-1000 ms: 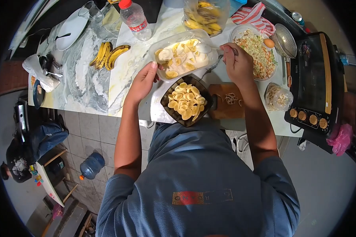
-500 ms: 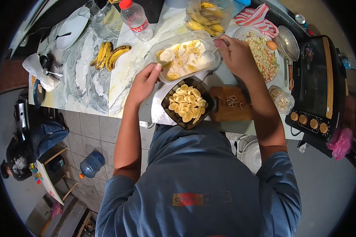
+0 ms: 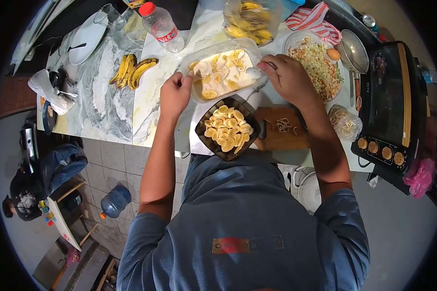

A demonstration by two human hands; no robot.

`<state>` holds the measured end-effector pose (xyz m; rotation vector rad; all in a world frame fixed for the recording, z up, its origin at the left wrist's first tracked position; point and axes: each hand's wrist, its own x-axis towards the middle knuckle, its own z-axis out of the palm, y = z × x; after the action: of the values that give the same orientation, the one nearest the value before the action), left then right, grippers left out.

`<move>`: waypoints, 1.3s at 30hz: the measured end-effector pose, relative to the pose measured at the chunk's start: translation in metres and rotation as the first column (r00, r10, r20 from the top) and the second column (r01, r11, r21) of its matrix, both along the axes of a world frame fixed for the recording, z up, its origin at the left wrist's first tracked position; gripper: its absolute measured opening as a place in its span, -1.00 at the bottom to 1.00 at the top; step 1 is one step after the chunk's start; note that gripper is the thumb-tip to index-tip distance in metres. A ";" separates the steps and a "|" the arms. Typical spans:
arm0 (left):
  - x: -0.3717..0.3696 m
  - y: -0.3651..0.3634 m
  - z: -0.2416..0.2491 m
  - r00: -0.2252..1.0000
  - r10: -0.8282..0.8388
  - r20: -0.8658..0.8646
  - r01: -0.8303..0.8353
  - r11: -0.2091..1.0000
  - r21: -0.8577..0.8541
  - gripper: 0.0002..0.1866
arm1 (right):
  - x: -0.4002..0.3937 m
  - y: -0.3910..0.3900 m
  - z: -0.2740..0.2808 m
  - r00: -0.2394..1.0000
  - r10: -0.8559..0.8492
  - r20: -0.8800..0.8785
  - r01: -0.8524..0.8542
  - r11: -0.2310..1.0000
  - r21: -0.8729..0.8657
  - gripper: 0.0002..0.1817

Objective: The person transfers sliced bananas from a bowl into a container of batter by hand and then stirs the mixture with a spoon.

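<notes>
Two hands: both at the clear plastic tub [image 3: 222, 73] of pale batter and banana slices, which sits on the table [image 3: 166, 72] at about 12 o'clock from the person's chest.
Left hand [image 3: 175, 93]: at the tub's 8 o'clock corner, its grip closed on the rim, fingertips over the edge.
Right hand [image 3: 289, 77]: at the tub's 3 o'clock end, its grip closed around the handle of a spoon [image 3: 254, 72], whose bowl lies in the batter at that end.
Tub contents: slices half sunk in the white batter, most toward its far side.
Dark square bowl [image 3: 227, 128]: just beside the tub at its 6 o'clock, heaped with plain banana slices, between the two forearms.
Wooden cutting board [image 3: 282, 128]: touching the bowl at its 3 o'clock, a few pale shreds on it.
Bowl of shredded vegetables [image 3: 319, 63]: at 3 o'clock from the right hand, an egg on its far edge.
Whole bananas [image 3: 132, 70]: at 9 o'clock from the tub, well apart from it.
Water bottle [image 3: 159, 26]: at 11 o'clock from the tub.
Bag of bananas [image 3: 251, 19]: at 12 o'clock, just past the tub.
Countertop oven [image 3: 389, 102]: at the table's 3 o'clock end.
</notes>
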<state>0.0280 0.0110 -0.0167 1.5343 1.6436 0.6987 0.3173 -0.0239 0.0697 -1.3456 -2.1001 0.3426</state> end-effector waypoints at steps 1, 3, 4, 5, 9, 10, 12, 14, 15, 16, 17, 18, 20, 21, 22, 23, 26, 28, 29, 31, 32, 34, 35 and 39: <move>0.004 -0.005 0.004 0.999 0.035 0.004 -0.035 0.998 0.055 -0.49 | 0.000 -0.002 0.000 1.000 -0.012 0.014 0.012 1.000 0.003 -0.81; 0.009 -0.010 0.009 0.998 0.065 0.010 -0.066 0.992 0.110 -0.50 | 0.004 -0.006 -0.005 0.999 -0.047 -0.016 0.047 0.999 0.005 -0.82; 0.011 -0.012 0.010 0.996 0.061 0.071 -0.071 0.986 0.150 -0.51 | 0.006 -0.009 -0.007 0.996 -0.078 -0.043 0.078 0.997 0.003 -0.82; 0.012 -0.013 0.011 0.990 0.055 0.130 -0.079 0.979 0.188 -0.51 | 0.008 -0.011 -0.009 0.996 -0.079 -0.043 0.079 0.997 0.003 -0.82; 0.020 -0.014 0.024 0.989 0.037 0.141 -0.074 0.962 0.265 -0.47 | 0.012 -0.020 -0.018 0.979 -0.160 -0.125 0.162 0.987 0.005 -0.83; 0.021 -0.012 0.026 0.988 0.037 0.150 -0.077 0.959 0.272 -0.47 | 0.012 -0.022 -0.020 0.972 -0.182 -0.151 0.183 0.983 -0.013 -0.84; 0.021 -0.008 0.028 0.987 0.034 0.160 -0.079 0.957 0.280 -0.47 | 0.011 -0.026 -0.023 0.969 -0.182 -0.170 0.185 0.983 0.001 -0.84; 0.020 -0.005 0.028 0.990 0.015 0.141 -0.061 0.943 0.327 -0.48 | 0.010 -0.027 -0.024 0.965 -0.181 -0.189 0.187 0.982 0.013 -0.84; 0.020 -0.005 0.028 0.990 0.013 0.140 -0.059 0.944 0.326 -0.48 | 0.010 -0.029 -0.023 0.972 -0.153 -0.179 0.159 0.987 0.022 -0.84; 0.021 -0.004 0.028 0.990 0.013 0.144 -0.059 0.945 0.321 -0.48 | 0.009 -0.029 -0.022 0.978 -0.124 -0.169 0.131 0.991 0.030 -0.84; 0.021 -0.003 0.028 0.989 0.014 0.148 -0.061 0.947 0.317 -0.47 | 0.008 -0.030 -0.023 0.978 -0.125 -0.169 0.132 0.991 0.031 -0.84; 0.021 -0.003 0.027 0.989 0.013 0.149 -0.060 0.946 0.318 -0.47 | 0.008 -0.029 -0.024 0.974 -0.148 -0.171 0.153 0.988 0.012 -0.83; 0.020 -0.001 0.021 0.984 0.023 0.179 -0.079 0.948 0.309 -0.47 | 0.009 -0.025 -0.025 0.970 -0.172 -0.172 0.174 0.985 -0.003 -0.82; 0.020 -0.001 0.018 0.983 0.022 0.181 -0.078 0.947 0.312 -0.47 | 0.010 -0.023 -0.025 0.935 -0.243 -0.258 0.219 0.969 -0.116 -0.78; 0.019 -0.001 0.014 0.980 0.029 0.199 -0.089 0.949 0.303 -0.47 | 0.010 -0.020 -0.026 0.887 -0.318 -0.334 0.251 0.940 -0.230 -0.73; 0.018 0.000 0.011 0.976 0.037 0.217 -0.101 0.950 0.294 -0.47 | 0.010 -0.017 -0.029 0.888 -0.317 -0.334 0.251 0.941 -0.226 -0.73; 0.019 -0.003 0.015 0.972 0.063 0.226 -0.117 0.965 0.234 -0.48 | 0.009 -0.014 -0.045 0.772 -0.509 -0.382 0.392 0.853 -0.345 -0.60; 0.019 -0.003 0.014 0.961 0.081 0.264 -0.136 0.970 0.200 -0.49 | 0.009 -0.015 -0.052 0.699 -0.602 -0.386 0.445 0.789 -0.424 -0.53; 0.019 -0.003 0.014 0.949 0.098 0.300 -0.152 0.975 0.163 -0.50 | 0.011 -0.017 -0.054 0.702 -0.599 -0.385 0.442 0.790 -0.424 -0.53; 0.013 0.000 0.003 0.948 0.083 0.307 -0.140 0.976 0.168 -0.50 | 0.009 -0.020 -0.048 0.609 -0.676 -0.416 0.518 0.736 -0.436 -0.52; 0.011 0.001 -0.002 0.948 0.060 0.314 -0.120 0.978 0.173 -0.51 | 0.010 -0.020 -0.045 0.612 -0.674 -0.414 0.515 0.737 -0.438 -0.52; 0.011 -0.001 0.001 0.943 0.067 0.327 -0.125 0.979 0.161 -0.49 | 0.012 -0.020 -0.037 0.563 -0.680 -0.470 0.497 0.733 -0.465 -0.52; 0.012 -0.002 0.002 0.937 0.071 0.343 -0.129 0.980 0.151 -0.47 | 0.012 -0.021 -0.035 0.563 -0.682 -0.467 0.498 0.730 -0.467 -0.52; 0.010 0.000 -0.005 0.944 0.095 0.315 -0.145 0.980 0.139 -0.48 | 0.005 -0.023 -0.022 0.588 -0.590 -0.553 0.486 0.804 -0.342 -0.55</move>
<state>0.0378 0.0109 -0.0216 1.3594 1.4817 1.1012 0.3225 -0.0465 0.0474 -1.5974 -1.0380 0.6064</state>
